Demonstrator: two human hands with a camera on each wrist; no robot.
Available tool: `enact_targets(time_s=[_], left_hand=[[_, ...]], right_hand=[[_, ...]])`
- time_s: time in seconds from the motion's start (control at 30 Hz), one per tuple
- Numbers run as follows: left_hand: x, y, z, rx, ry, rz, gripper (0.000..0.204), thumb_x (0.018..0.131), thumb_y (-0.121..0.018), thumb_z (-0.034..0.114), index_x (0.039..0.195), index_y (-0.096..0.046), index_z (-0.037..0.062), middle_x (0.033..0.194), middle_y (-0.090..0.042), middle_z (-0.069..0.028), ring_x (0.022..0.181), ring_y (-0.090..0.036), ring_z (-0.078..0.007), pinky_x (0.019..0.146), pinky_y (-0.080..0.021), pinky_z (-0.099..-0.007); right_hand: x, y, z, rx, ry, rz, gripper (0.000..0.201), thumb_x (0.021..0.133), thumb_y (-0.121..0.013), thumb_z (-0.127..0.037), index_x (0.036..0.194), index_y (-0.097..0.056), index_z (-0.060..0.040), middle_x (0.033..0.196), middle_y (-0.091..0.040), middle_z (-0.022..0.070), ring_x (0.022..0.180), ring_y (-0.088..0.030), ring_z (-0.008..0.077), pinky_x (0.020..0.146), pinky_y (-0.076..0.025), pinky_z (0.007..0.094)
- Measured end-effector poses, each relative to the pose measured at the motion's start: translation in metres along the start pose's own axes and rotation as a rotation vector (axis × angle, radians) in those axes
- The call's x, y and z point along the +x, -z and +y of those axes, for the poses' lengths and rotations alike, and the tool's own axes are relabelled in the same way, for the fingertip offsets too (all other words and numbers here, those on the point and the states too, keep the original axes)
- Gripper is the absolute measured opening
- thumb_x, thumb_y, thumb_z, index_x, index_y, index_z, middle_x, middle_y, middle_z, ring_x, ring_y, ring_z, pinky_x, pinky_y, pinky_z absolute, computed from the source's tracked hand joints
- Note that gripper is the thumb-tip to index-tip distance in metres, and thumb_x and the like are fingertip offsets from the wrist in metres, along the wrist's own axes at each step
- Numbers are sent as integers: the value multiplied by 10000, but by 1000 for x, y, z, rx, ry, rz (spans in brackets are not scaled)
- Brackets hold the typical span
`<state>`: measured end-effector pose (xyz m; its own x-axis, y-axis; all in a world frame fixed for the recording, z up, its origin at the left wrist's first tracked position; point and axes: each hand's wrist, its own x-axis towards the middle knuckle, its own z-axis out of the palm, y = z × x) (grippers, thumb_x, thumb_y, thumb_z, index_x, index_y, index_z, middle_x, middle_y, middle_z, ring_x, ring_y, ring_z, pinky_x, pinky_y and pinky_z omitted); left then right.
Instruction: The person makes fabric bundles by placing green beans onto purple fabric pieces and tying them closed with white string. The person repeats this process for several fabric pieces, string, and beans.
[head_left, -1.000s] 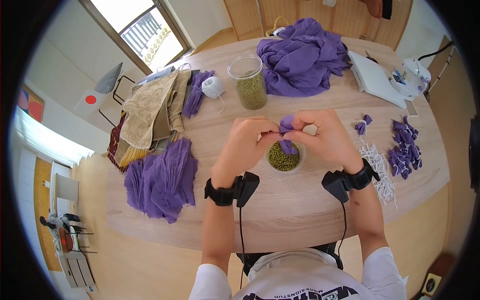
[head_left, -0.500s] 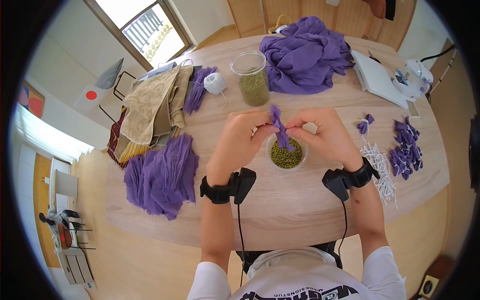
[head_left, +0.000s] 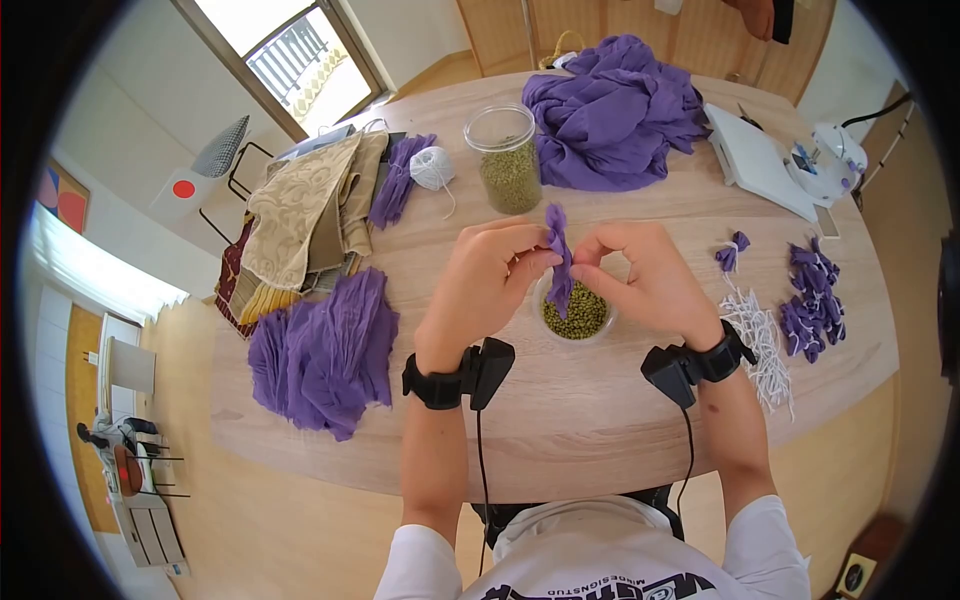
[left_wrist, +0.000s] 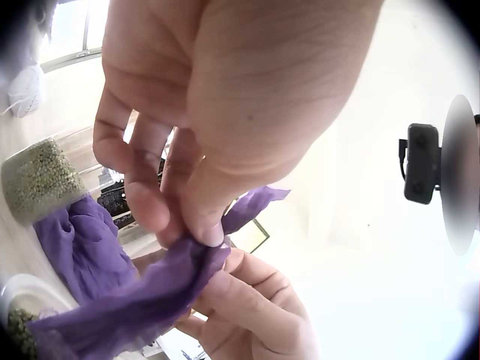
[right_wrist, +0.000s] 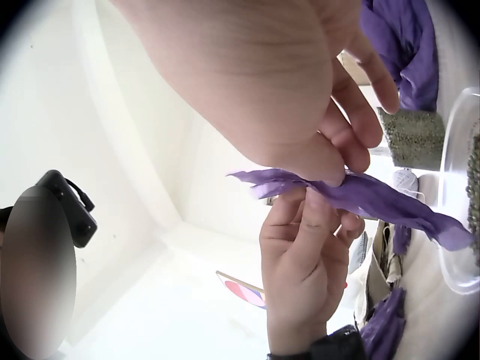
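A narrow gathered strip of purple cloth (head_left: 558, 260) hangs upright over a small clear tub of green beans (head_left: 574, 318), its lower end overlapping the beans in the head view. My left hand (head_left: 485, 275) pinches the strip at mid-length between thumb and fingertips; the left wrist view shows the cloth (left_wrist: 142, 307) trailing down from that pinch. From the other side, my right hand (head_left: 645, 275) has its thumb and index finger together at the strip's edge. In the right wrist view, the right thumb lies against the cloth (right_wrist: 367, 195), and its other fingers are loosely bent.
Behind the tub stands a clear jar of beans (head_left: 508, 170), beside a large purple cloth heap (head_left: 615, 115). Purple cloth pieces (head_left: 325, 350), folded fabrics (head_left: 300, 200) and a white yarn ball (head_left: 432, 168) lie left. Cut white strings (head_left: 762, 345), tied purple bundles (head_left: 812, 300) and a sewing machine (head_left: 830, 160) occupy the right.
The purple strip, earlier bunched between both hands, now hangs long and upright in the left fingers. The right fingertips have shifted to the strip's right edge.
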<state>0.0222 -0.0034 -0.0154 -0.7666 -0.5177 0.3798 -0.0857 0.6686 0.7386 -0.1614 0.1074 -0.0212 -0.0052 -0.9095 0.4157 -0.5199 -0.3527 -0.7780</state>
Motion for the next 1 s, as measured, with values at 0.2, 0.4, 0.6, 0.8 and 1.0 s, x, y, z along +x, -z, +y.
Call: enact_targets(time_s=[0.2, 0.4, 0.6, 0.8, 1.0], left_hand=[[-2, -5, -4, -195, 47, 14, 118, 855, -671, 0, 912, -635, -97, 804, -658, -170, 719, -703, -254, 646, -533, -310], [0, -10, 4, -266, 33, -14, 142, 871, -699, 40, 923, -637, -76, 795, -673, -136, 715, -705, -196, 636, -531, -304], [0, -12, 4, -299, 94, -5, 143, 856, -724, 48, 896, -634, -56, 745, -672, -120, 706, -661, -141, 639, -521, -293], [-1, -9, 1, -315, 113, -34, 145, 859, -697, -13, 994, -663, -55, 857, -704, -87, 776, -628, -98, 712, -517, -262], [-2, -5, -11, -267, 148, -51, 168, 873, -648, -56, 1039, -670, -46, 931, -709, -67, 826, -627, -92, 771, -526, -262]], right_hand=[[1, -2, -3, -30, 14, 35, 123, 792, -732, -59, 857, -654, 11, 733, -660, 133, 671, -645, 261, 634, -498, 339], [0, 0, -4, -109, 34, 27, 129, 791, -736, -62, 854, -649, 10, 735, -658, 146, 674, -640, 310, 617, -489, 358], [0, 2, -4, -173, 85, 3, 150, 795, -749, -90, 807, -632, 3, 713, -640, 149, 658, -616, 328, 603, -471, 377], [-1, 8, -6, -130, 41, -17, 139, 807, -727, -77, 797, -618, 9, 713, -642, 147, 658, -624, 308, 610, -478, 365], [-2, 17, -10, -128, -16, -15, 114, 803, -691, -62, 798, -610, 19, 704, -634, 141, 656, -640, 269, 628, -494, 344]])
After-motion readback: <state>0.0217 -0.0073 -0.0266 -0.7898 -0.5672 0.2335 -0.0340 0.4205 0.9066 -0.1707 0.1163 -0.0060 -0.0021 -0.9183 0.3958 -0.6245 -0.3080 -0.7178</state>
